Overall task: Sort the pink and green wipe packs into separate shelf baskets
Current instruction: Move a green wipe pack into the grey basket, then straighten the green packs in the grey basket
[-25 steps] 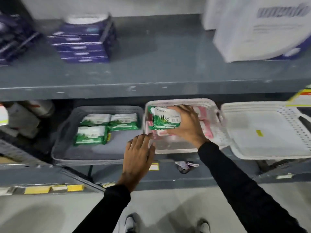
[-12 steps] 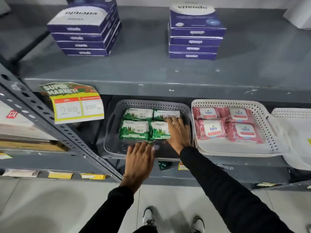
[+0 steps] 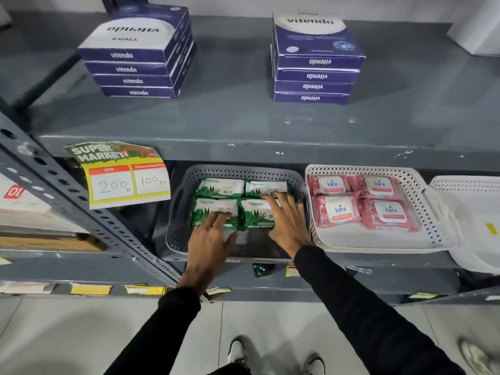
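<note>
On the lower shelf, the grey basket (image 3: 178, 212) holds four green packs (image 3: 220, 188) in a two-by-two block; the left hand (image 3: 208, 239) lies flat, fingers spread, on the near-left pack, and the right hand (image 3: 288, 220) lies likewise on the near-right one, neither gripping. The white basket (image 3: 433, 228) beside it holds four pink packs (image 3: 339, 211). Sorting appears complete; only squaring up and withdrawing seem left

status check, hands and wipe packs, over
Left hand and right hand flat on front green packs. Four green in grey basket, four pink packs in white basket. Nothing blocking.
</note>
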Motion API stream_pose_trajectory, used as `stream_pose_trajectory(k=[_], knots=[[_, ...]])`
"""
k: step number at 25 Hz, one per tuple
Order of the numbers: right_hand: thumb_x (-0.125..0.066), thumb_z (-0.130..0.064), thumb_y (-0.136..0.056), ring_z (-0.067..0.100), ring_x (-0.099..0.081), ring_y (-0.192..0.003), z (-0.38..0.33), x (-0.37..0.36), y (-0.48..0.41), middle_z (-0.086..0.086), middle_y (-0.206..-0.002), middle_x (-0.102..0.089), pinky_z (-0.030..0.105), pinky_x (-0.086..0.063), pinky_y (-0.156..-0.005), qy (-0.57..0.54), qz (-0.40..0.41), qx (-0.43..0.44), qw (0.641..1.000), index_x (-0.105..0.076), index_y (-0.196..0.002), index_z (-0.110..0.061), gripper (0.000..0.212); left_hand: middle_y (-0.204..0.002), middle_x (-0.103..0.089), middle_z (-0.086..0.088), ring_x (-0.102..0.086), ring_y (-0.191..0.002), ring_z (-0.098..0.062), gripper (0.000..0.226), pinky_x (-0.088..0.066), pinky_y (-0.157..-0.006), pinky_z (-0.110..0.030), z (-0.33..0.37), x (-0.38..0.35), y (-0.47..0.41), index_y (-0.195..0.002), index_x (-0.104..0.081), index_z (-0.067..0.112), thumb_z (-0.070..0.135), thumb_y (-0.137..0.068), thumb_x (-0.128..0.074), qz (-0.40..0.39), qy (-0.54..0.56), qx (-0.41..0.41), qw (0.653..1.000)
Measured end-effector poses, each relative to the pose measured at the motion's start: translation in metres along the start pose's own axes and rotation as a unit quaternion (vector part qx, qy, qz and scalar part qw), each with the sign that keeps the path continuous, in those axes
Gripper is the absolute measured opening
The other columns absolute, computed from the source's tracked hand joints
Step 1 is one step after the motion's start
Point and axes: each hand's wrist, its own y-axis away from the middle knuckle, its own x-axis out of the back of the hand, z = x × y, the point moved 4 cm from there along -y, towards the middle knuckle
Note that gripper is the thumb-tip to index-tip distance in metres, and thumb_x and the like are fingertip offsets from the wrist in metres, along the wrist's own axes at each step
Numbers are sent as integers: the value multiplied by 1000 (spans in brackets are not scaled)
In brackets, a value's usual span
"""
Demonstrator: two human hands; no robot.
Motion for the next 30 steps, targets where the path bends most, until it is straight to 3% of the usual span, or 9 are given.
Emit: stream_pose_trajectory(k=[5, 9, 13, 17, 19, 21, 24, 27, 30], knots=[[-86, -30, -70, 29, -46, -131, -4, -4, -1, 5, -145, -48, 46, -42, -102, 20, -13, 9, 1000, -43, -143, -25, 85, -149, -49, -3, -60, -121, -27, 81, -53, -102, -48, -24, 3, -32, -146, -45, 22, 22, -76, -85, -80, -40, 20, 996], [-84, -37, -74, 29, -49, -129, -5, -2, 0, 6, -145, -50, 47, -44, -100, 35, -14, 12, 999, -45, -144, -22, 81, -152, -41, -1, -47, -134, -26, 75, -35, -118, -47, -26, 1, -37, -148, -43, 25, 16, -82, -79, -80, -53, -27, 995], [-77, -40, -81, 26, -45, -132, -4, -4, 3, 4, -146, -47, 47, -39, -106, 31, -49, 17, 998, -40, -148, -25, 78, -155, -35, 2, -36, -141, -22, 71, -21, -122, -45, -29, 2, -36, -153, -35, 30, 12, -92, -65, -112, -90, -47, 988], [-70, -38, -89, 27, -38, -140, -3, -10, 6, 3, -155, -39, 52, -34, -111, 14, -87, 19, 996, -30, -153, -28, 77, -157, -30, 3, -31, -145, -20, 69, -23, -121, -48, -36, -1, -40, -155, -28, 35, 16, -97, -59, -161, -83, -56, 982], [-68, -42, -90, 28, -32, -144, -2, -14, 5, 3, -160, -32, 56, -29, -115, 12, -125, 16, 992, -25, -155, -28, 79, -157, -30, 1, -31, -144, -21, 63, -25, -120, -48, -38, -2, -43, -155, -28, 34, 28, -99, -56, -188, -86, -67, 976], [-59, -54, -92, 28, -29, -146, -2, -14, 2, 5, -162, -28, 59, -24, -118, -8, -126, 8, 992, -27, -154, -27, 75, -151, -34, -2, -38, -138, -22, 52, -31, -115, -45, -37, -2, -49, -151, -37, 29, 45, -102, -42, -181, -84, -74, 977], [-36, -58, -100, 27, -32, -147, -9, -3, -12, 7, -163, -29, 56, -28, -117, -51, -16, -16, 998, -31, -153, -21, 65, -147, -42, -5, -44, -133, -22, 53, -37, -111, -41, -30, -5, -69, -140, -48, 20, 51, -104, -23, -114, -53, -50, 991], [-28, -53, -104, 27, -21, -153, -19, -8, -33, 10, -166, -20, 56, -24, -119, -75, -4, -46, 996, -24, -156, -17, 63, -166, -24, -4, -21, -152, -23, 59, -22, -123, -48, -27, -18, -92, -153, -33, 24, 50, -104, -14, -94, -64, -48, 992], [-22, -54, -104, 28, -9, -155, -19, -30, -46, 12, -167, -10, 56, -21, -122, -61, -27, -63, 996, -16, -157, -14, 66, -168, -13, -6, -7, -155, -23, 64, -6, -123, -41, -34, -32, -104, -157, -21, 24, 51, -101, -5, -101, -87, -76, 988]])
